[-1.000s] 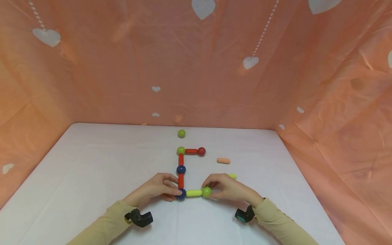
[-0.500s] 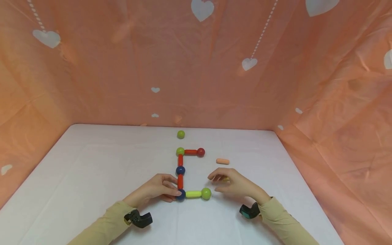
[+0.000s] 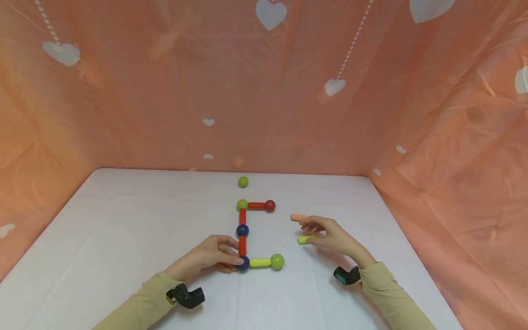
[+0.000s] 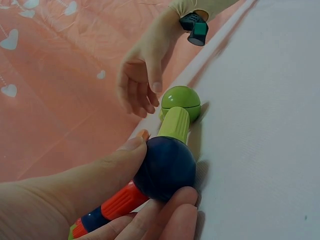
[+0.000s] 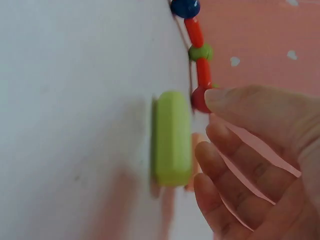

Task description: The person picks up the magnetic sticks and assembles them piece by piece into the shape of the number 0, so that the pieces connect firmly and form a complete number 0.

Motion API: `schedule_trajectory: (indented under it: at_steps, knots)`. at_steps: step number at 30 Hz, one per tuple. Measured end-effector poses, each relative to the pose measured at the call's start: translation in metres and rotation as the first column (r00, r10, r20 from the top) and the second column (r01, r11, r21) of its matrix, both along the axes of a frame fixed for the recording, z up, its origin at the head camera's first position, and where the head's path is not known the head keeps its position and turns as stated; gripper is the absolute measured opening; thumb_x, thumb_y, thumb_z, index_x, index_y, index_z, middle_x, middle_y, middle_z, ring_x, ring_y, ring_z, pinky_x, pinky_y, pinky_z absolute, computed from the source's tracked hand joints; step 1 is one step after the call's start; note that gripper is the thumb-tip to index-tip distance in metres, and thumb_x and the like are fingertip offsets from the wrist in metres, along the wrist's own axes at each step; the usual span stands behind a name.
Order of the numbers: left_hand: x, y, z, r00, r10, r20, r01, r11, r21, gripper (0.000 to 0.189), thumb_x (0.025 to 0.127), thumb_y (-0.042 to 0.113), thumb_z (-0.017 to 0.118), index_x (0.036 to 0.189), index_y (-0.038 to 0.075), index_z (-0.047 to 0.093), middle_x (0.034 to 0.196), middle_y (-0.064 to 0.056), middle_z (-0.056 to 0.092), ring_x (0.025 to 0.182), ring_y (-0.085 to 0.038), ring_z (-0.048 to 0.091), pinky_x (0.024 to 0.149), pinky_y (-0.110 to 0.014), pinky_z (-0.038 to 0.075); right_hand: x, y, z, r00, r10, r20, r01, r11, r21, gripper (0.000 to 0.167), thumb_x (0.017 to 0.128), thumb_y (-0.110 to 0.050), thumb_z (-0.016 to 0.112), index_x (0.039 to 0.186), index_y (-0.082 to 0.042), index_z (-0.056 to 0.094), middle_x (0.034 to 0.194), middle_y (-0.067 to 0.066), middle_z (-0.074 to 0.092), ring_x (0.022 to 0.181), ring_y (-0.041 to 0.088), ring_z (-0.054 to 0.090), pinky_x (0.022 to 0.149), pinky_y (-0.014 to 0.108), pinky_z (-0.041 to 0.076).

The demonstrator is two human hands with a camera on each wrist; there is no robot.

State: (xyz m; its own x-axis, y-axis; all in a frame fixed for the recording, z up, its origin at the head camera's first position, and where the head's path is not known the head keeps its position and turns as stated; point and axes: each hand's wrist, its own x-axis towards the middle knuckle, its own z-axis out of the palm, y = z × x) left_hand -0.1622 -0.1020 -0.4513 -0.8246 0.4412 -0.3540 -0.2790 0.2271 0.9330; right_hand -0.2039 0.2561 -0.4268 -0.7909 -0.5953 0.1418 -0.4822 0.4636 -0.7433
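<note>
Five balls and four rods are joined in one bracket-shaped chain (image 3: 242, 246) on the desk (image 3: 123, 220), its open side turned to the right. At the near corner, the near blue ball (image 4: 169, 167) is pinched by the left hand (image 3: 216, 255), the thumb laid on one side and fingertips set on the other. From this ball a yellow-green rod (image 3: 260, 262) is led rightward to an end green ball (image 3: 277, 261). Away from the same ball, the column is made up of a red rod (image 3: 242, 244), a second blue ball (image 3: 242, 230), another red rod (image 3: 242, 216) and a corner green ball (image 3: 242, 205); the far arm is formed by a third red rod (image 3: 256, 206) and a red ball (image 3: 270, 206).

The right hand (image 3: 332, 237) is held well apart from the left, fingers loosely bent, nothing gripped. A loose yellow-green rod (image 5: 173, 140) lies on the desk just beside its fingertips; a gap is seen between them in the right wrist view. An orange rod (image 3: 298, 217) lies just beyond, its right end overlapped by the fingers in the head view.

A loose green ball (image 3: 243, 182) is placed beyond the chain's far corner, near the desk's far edge. Behind, an orange curtain (image 3: 264, 91) is hung, printed with white hearts (image 3: 271, 14).
</note>
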Motion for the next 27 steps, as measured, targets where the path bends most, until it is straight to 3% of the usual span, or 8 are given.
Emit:
schedule_trajectory:
  at_steps: [5,12,20,24,27]
  knots:
    - [0.001,0.000,0.001,1.000,0.001,-0.004,-0.001,1.000,0.000,0.054,0.078,0.015,0.081,0.120,-0.005,0.054,0.091,-0.012,0.070,0.074,-0.022,0.068,0.067,-0.034,0.058,-0.003,0.003,-0.008,0.998,-0.045,0.051,0.043,0.998,0.045,0.039,0.080,-0.004,0.077,0.116,-0.003,0.063,0.107,0.006,0.067,0.096,0.023,0.062,0.083,0.037,0.052]
    - [0.000,0.000,-0.001,1.000,-0.002,-0.004,0.002,1.000,0.001,0.053,0.078,0.015,0.081,0.120,-0.005,0.054,0.092,-0.012,0.070,0.075,-0.022,0.068,0.067,-0.034,0.058,-0.006,0.003,-0.014,0.998,-0.009,0.069,0.004,0.997,0.072,0.035,0.079,0.000,0.076,0.112,-0.003,0.064,0.104,0.004,0.065,0.094,0.022,0.059,0.081,0.031,0.050]
    - [0.000,0.000,-0.001,1.000,-0.005,-0.007,0.005,1.000,-0.003,0.052,0.078,0.015,0.080,0.119,-0.005,0.055,0.092,-0.012,0.070,0.076,-0.022,0.068,0.067,-0.034,0.058,-0.006,-0.003,-0.010,0.999,-0.019,0.027,0.015,0.993,0.117,0.029,0.083,-0.003,0.073,0.111,-0.007,0.066,0.106,0.000,0.065,0.089,0.016,0.056,0.078,0.028,0.050]
    - [0.000,0.000,-0.001,1.000,-0.003,-0.002,0.003,1.000,0.000,0.051,0.078,0.015,0.080,0.119,-0.004,0.056,0.091,-0.012,0.070,0.075,-0.022,0.068,0.067,-0.034,0.058,-0.007,-0.010,-0.007,0.999,-0.031,0.034,0.029,0.997,0.071,0.030,0.088,-0.007,0.069,0.117,-0.008,0.066,0.120,0.005,0.062,0.095,0.017,0.059,0.081,0.028,0.051]
    - [0.000,0.000,0.000,1.000,0.000,0.005,0.000,1.000,0.005,0.051,0.078,0.015,0.080,0.119,-0.004,0.056,0.091,-0.012,0.070,0.074,-0.022,0.068,0.067,-0.034,0.058,-0.008,-0.018,-0.005,0.996,-0.017,0.089,0.018,1.000,-0.010,0.031,0.090,-0.007,0.066,0.121,-0.004,0.063,0.129,0.011,0.057,0.102,0.021,0.060,0.085,0.029,0.051]
